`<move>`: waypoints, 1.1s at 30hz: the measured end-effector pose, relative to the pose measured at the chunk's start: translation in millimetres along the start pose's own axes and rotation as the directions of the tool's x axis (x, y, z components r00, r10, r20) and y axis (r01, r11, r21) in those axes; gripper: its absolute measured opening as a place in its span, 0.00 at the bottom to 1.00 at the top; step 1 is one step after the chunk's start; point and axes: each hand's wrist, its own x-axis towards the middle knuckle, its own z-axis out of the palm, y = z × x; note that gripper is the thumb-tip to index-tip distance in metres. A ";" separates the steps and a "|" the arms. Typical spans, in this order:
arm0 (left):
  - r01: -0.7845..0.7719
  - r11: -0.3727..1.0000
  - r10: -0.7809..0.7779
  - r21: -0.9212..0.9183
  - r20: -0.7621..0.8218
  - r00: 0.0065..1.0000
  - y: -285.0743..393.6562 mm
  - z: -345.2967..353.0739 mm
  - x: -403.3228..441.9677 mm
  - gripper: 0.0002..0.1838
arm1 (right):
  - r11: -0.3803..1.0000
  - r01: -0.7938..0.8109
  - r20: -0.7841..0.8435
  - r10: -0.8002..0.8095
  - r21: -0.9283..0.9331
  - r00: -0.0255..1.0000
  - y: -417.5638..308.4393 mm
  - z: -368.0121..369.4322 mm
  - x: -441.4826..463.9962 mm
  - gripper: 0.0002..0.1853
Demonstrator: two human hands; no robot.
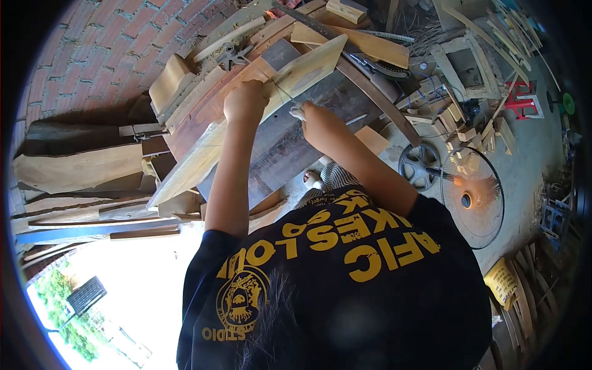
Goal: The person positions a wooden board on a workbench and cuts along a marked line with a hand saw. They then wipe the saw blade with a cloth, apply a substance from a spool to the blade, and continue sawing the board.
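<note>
Dark shirt (370,308) filled the foreground! Left hand (245,100) curled over the long pale board (308,66), right hand (311,123) curled beside it; grips, couldn't tell. Board slanted over the dark bench (277,154), fan (467,200) and wood scraps (445,128) cluttering the right, brick wall (92,58) beyond.

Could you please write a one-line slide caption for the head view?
Left hand and right hand close together at a long pale board, brick wall beyond, fan off to the right.
</note>
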 end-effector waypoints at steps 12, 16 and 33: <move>-0.009 0.998 0.006 0.057 0.051 0.999 -5.2 -8.5 14.6 0.16 | 0.986 -0.149 0.164 0.136 0.069 0.977 5.7 -21.4 -50.3 0.16; -0.052 0.996 0.051 0.071 0.015 0.999 -2.1 -4.1 4.9 0.16 | 0.999 0.001 -0.026 -0.002 -0.033 1.000 1.6 15.8 11.0 0.14; -0.058 0.997 0.058 0.049 0.015 0.998 -9.0 -7.7 15.4 0.22 | 0.996 -0.008 0.007 0.009 -0.091 1.000 7.6 5.5 11.2 0.15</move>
